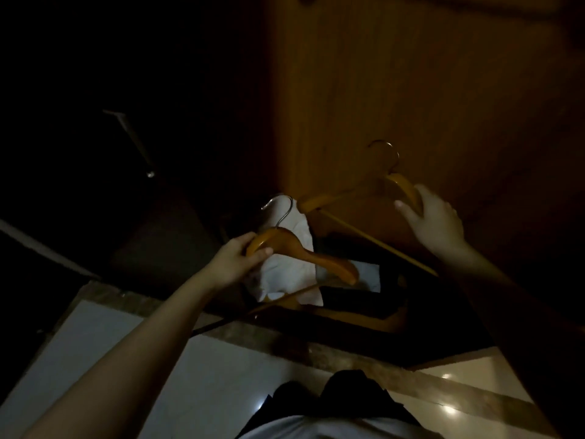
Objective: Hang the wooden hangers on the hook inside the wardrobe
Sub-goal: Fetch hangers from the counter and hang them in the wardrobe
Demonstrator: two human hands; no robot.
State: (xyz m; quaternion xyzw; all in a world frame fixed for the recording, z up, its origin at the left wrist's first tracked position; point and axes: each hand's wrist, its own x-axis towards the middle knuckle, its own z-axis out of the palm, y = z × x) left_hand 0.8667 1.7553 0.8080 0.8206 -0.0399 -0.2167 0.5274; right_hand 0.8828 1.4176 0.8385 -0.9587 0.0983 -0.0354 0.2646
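I hold one wooden hanger in each hand in front of a dark open wardrobe. My left hand (pixel 240 258) grips the left shoulder of one wooden hanger (pixel 316 259), whose metal hook (pixel 280 209) points up. My right hand (pixel 435 223) grips the right shoulder of a second wooden hanger (pixel 354 193), held higher; its metal hook (pixel 386 153) shows against the wooden door. Its thin lower bar (pixel 380 242) slants down to the right. A metal rail (pixel 133 139) juts out of the dark wardrobe interior at upper left.
A wooden wardrobe door (pixel 427 90) fills the upper right. White cloth (pixel 285 277) lies on the wardrobe floor below the hangers, beside dark items and more wood-coloured pieces (pixel 357 318). A stone sill (pixel 285 340) borders the glossy tiled floor (pixel 177 375).
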